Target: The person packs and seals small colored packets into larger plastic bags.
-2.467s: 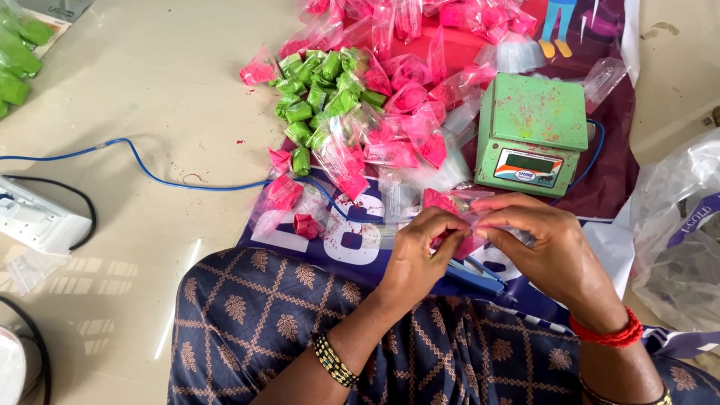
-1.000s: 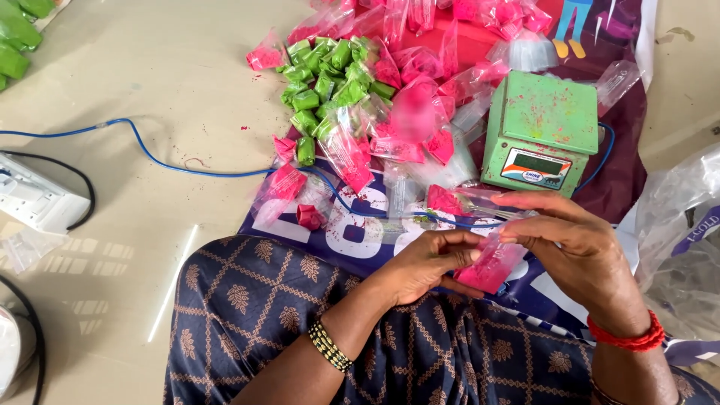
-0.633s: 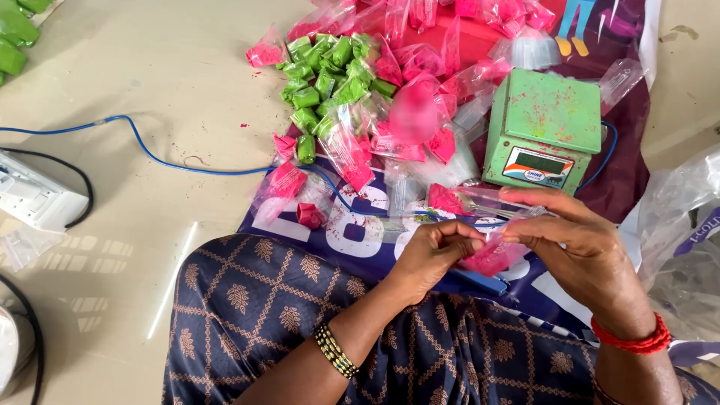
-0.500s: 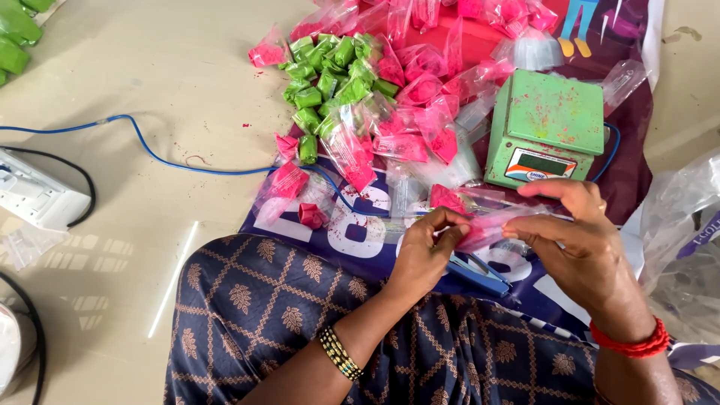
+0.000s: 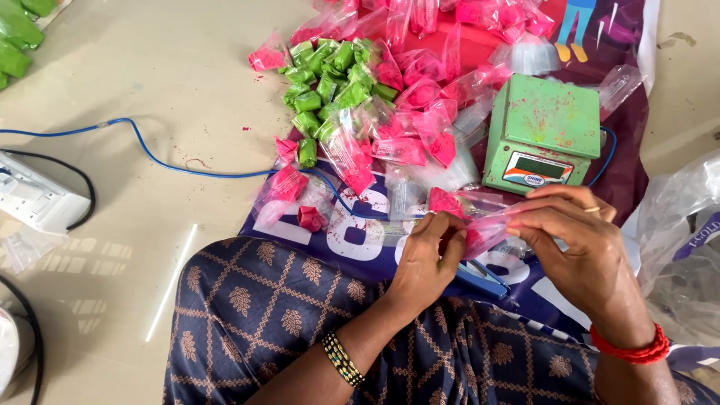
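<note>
My left hand [image 5: 424, 259] and my right hand [image 5: 581, 244] together pinch a small clear plastic packet of pink powder [image 5: 486, 229] just above my lap. The left fingers grip its near end, the right fingers its far end. Directly behind my right hand stands a green digital scale [image 5: 546, 127] dusted with pink powder. A heap of filled pink packets [image 5: 409, 120] and green packets [image 5: 330, 79] lies on a printed banner sheet [image 5: 352, 229] beyond my hands.
A blue cable [image 5: 150, 154] runs across the beige floor to the scale. A white power strip [image 5: 34, 199] lies at the left edge. Crumpled clear plastic bags [image 5: 686, 232] sit at the right. A blue stapler-like tool [image 5: 480, 277] lies under my hands.
Both hands lowered the pink packet toward my lap, then raised it again toward the scale. The fingers kept working along its top edge throughout.
</note>
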